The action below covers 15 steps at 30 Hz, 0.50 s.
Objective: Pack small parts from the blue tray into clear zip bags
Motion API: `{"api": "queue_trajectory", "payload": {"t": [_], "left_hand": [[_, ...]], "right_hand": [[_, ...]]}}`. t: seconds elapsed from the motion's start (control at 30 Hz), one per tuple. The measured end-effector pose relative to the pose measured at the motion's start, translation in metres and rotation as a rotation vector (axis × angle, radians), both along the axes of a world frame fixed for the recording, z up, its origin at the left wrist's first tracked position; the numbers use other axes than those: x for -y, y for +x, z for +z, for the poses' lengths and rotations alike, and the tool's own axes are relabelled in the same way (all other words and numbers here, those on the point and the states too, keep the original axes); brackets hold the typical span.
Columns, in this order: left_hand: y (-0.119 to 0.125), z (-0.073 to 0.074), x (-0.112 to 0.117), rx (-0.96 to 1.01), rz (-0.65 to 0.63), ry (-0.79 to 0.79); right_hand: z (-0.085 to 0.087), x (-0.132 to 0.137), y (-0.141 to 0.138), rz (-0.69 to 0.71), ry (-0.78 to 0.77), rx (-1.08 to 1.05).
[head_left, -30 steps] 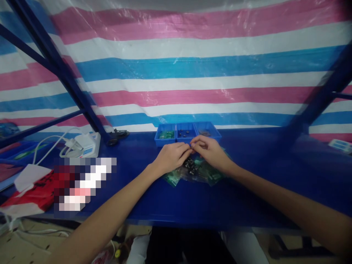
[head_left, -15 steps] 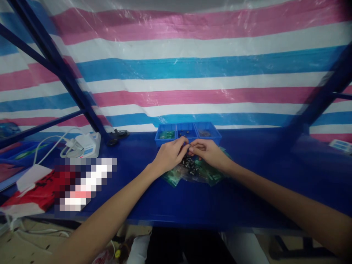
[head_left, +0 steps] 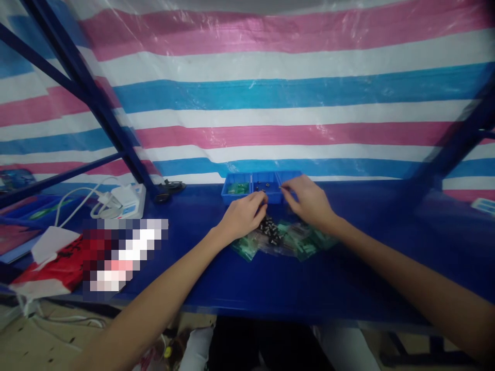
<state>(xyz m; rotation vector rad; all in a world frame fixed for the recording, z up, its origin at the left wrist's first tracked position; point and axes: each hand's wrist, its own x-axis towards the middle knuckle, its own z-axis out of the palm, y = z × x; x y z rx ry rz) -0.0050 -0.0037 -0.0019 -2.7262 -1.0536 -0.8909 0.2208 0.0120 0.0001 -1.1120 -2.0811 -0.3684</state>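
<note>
Your right hand (head_left: 307, 203) pinches its fingers together over the right compartment of the glossy blue plastic tray (head_left: 232, 198). What they grip is too small to tell. Your left hand (head_left: 243, 216) rests with fingers curled in tight beside a heap of small black parts (head_left: 269, 230) on crinkly clear bags (head_left: 297, 246), which lie on the smooth blue surface (head_left: 232, 281).

Your head-worn camera looks forward and down across the blue bench (head_left: 386, 257) toward the striped tarp (head_left: 270, 93), close enough that your left hand (head_left: 243, 214) and right hand (head_left: 307, 202) sit mid-frame.
</note>
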Motion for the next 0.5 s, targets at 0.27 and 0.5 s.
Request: {"api": "queue_trajectory", "payload": {"t": [0.27, 0.5], "left_hand": [[-0.002, -0.003, -0.003, -0.047, 0.043, -0.005], [-0.001, -0.004, -0.004, -0.066, 0.058, -0.002]], "right_hand": [[-0.014, -0.028, 0.015, -0.124, 0.022, 0.201], [-0.011, -0.025, 0.012, -0.045, -0.020, 0.086]]}}
